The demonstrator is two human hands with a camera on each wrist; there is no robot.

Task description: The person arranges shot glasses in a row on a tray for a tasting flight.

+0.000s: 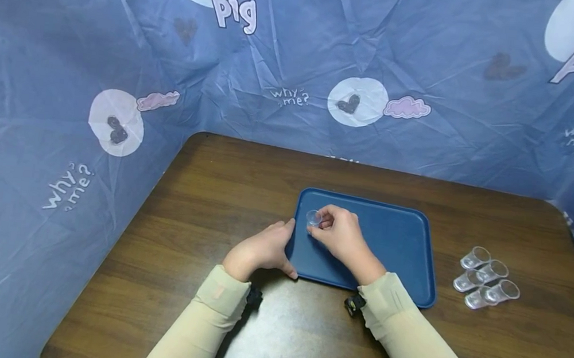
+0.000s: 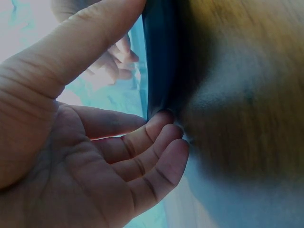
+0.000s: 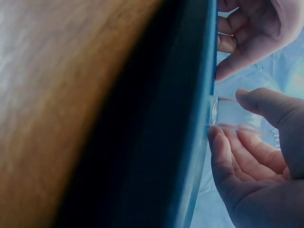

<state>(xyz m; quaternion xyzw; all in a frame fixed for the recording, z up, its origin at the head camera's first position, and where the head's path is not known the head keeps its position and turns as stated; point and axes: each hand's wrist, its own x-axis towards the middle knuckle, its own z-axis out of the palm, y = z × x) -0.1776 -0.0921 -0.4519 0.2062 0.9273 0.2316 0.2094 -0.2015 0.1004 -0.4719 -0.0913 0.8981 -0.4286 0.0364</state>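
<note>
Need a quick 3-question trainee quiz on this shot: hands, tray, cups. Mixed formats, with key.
1. What does the right hand hold?
2. True or false: the left hand holds a cup of its own.
3. In the head view, where is the group of loose cups relative to the blue tray?
A) On it
B) To its right
C) To its left

Key:
1. A small clear cup, at the tray's left end.
2. False; it touches the tray's left end and holds no cup.
3. B; they are on the wooden table.
</note>
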